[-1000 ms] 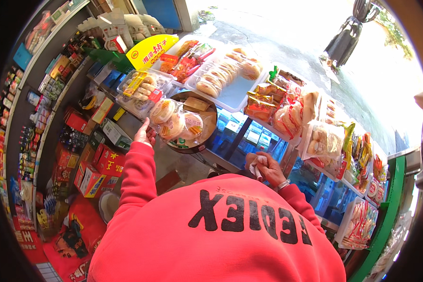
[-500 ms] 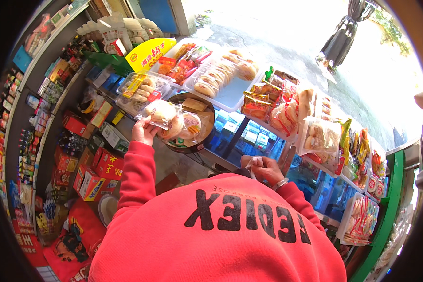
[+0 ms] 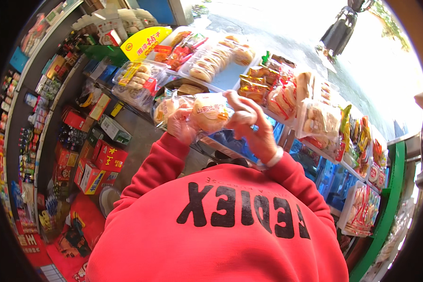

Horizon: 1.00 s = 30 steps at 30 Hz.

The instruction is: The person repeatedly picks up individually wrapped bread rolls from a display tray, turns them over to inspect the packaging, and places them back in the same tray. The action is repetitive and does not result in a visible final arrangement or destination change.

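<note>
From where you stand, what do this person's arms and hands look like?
Long, plain red sleeves end at the wrists. The left hand and right hand wear no gloves; a pale band circles the right wrist.

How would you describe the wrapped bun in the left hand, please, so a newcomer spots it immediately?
Find the red sweatshirt; follow its left sleeve to the left hand. The wrapped bun held there is pale and round, with reddish print. Unlike the other bun left of that hand, it lies toward the right hand.
</note>
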Tool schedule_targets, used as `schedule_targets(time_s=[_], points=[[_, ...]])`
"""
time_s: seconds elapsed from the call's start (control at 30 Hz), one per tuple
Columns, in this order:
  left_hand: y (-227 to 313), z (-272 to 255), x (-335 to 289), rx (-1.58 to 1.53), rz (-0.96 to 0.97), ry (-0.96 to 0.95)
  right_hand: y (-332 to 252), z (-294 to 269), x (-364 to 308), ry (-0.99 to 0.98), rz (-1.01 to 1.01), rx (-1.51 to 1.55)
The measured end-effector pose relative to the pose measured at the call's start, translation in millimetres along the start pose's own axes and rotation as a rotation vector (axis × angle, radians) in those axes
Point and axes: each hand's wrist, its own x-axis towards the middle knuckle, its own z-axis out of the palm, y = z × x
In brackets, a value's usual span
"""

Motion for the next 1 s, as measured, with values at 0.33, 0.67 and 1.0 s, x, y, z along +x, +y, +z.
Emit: schedule_targets(time_s=[0.33,0.67,1.0], points=[[-41,29,-5,-0.106,-0.187,-0.287,0,7,5,0.003,-0.550,-1.012],[-28,31,17,-0.103,-0.342,-0.249,9,-29,8,0.385,0.019,0.275],[4,15,21,-0.124,-0.384,-0.288,15,0,33,0.374,0.092,0.452]])
